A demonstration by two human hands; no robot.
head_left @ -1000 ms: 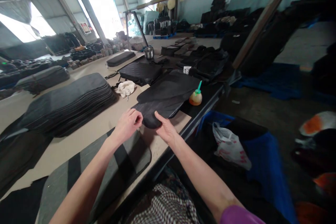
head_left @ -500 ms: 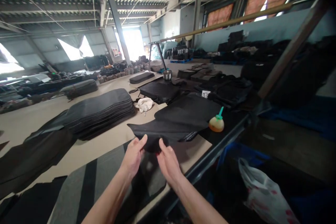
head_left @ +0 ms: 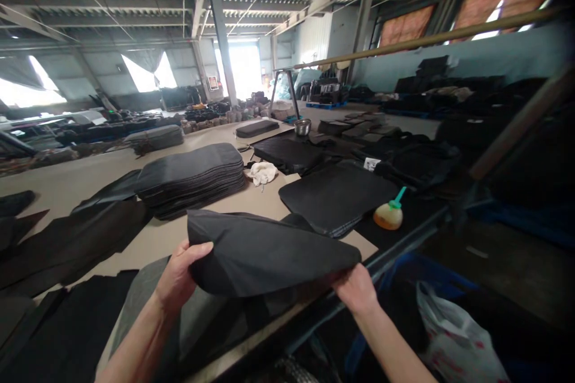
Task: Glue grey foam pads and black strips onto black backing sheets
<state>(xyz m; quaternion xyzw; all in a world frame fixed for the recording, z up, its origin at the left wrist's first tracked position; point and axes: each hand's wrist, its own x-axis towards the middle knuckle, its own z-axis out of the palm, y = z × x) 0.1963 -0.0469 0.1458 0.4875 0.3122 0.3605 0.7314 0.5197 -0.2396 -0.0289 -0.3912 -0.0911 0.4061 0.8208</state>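
A black sheet of flexible material [head_left: 265,254] is stretched between my two hands above the front of the table. At its left end, my left hand [head_left: 182,269] pinches the edge with the thumb on top. My right hand [head_left: 357,287] grips the opposite corner, its fingers partly hidden under the sheet. Below it lies a grey panel with dark bands [head_left: 197,317]. Just beyond is a pile of black rounded sheets [head_left: 336,194], and a squeeze bottle [head_left: 389,215] with a green nozzle and amber liquid stands beside that pile.
A tall stack of dark panels [head_left: 191,176] sits left of a crumpled white cloth [head_left: 263,173]. Farther back is a metal bowl [head_left: 302,126]. Loose black pieces [head_left: 76,245] cover the table's left side. Off the right edge hangs a white plastic bag [head_left: 458,335].
My hands have moved apart, left and right, spreading the black sheet between them. The sheet has come off the pile toward me. The view has shifted slightly left.
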